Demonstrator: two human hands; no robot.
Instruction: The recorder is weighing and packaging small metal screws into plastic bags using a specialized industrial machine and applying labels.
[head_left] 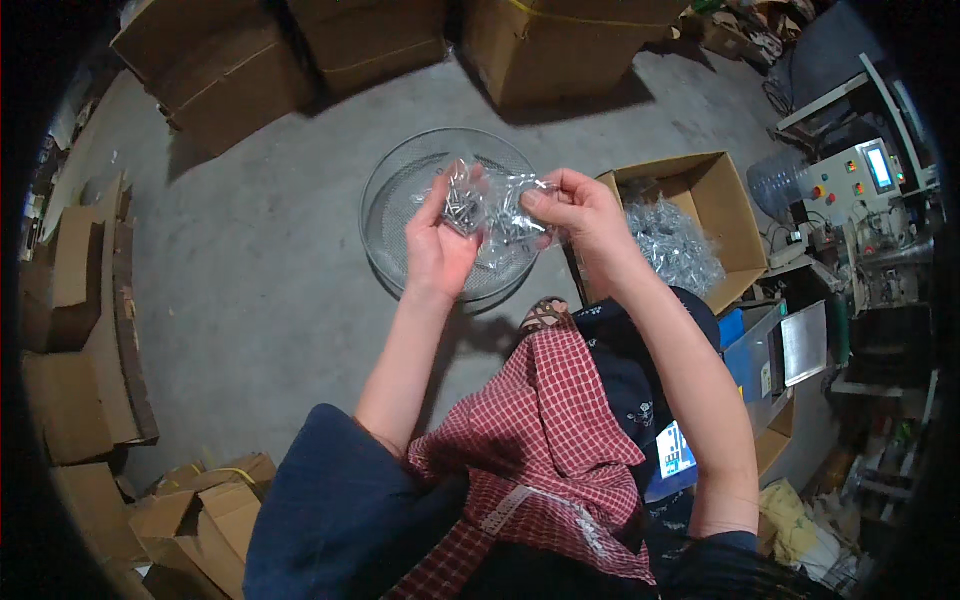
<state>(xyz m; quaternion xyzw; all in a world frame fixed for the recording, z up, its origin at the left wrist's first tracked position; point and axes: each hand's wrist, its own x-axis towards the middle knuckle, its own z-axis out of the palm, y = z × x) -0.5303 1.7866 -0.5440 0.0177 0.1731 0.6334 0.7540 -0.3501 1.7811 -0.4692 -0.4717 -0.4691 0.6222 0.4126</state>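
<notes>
Over the round wire-mesh basket (384, 170), my left hand (437, 256) is turned palm up, its fingers curled around a clear plastic bag of small metal parts (463, 205). The parts look like short screws or pins, too small to name surely. My right hand (592, 222) pinches clear plastic with more small metal parts (515, 213) between thumb and fingers. The plastic meets between the hands, and I cannot tell whether it is one bag or two. Below, the basket stands on the floor, its bottom partly hidden by my hands.
Right of the basket, an open cardboard box (738, 215) holds several clear bags of parts (668, 245). Large cartons (560, 55) stand ahead. A machine with a control panel (855, 185) is at the right. Flattened cardboard (110, 330) and open boxes (205, 520) lie at the left.
</notes>
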